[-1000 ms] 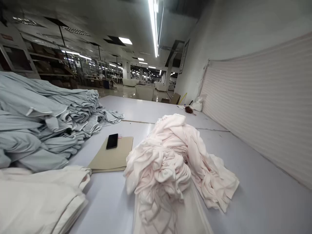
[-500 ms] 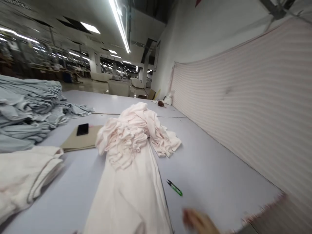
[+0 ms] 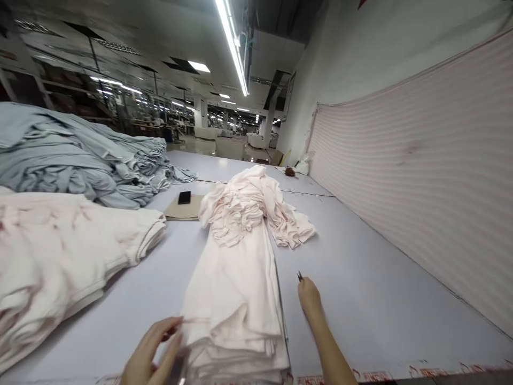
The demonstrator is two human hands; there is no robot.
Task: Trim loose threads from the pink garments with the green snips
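A long stack of pale pink fabric pieces (image 3: 236, 289) lies in front of me, with a crumpled pale pink heap (image 3: 240, 208) on its far end. My left hand (image 3: 154, 347) is at the near left edge of the stack, thumb and fingers apart, fingertips touching or very close to the cloth. To the right of the stack, my right hand (image 3: 309, 294) is closed around thread snips (image 3: 300, 276) just over the table. Only the dark tips of the snips show; their handle is hidden in the hand.
The pale table (image 3: 360, 278) carries a white, pink-marked cloth pile (image 3: 72, 246) at left and a grey-blue garment pile (image 3: 88, 155) behind it. A black phone (image 3: 184, 198) rests on brown card (image 3: 180, 211). Striped fabric (image 3: 417, 160) hangs along the right wall.
My right hand has moved forward and picked the green-handled snips up from the table. My left hand has come into view beside the stack. The view has turned left.
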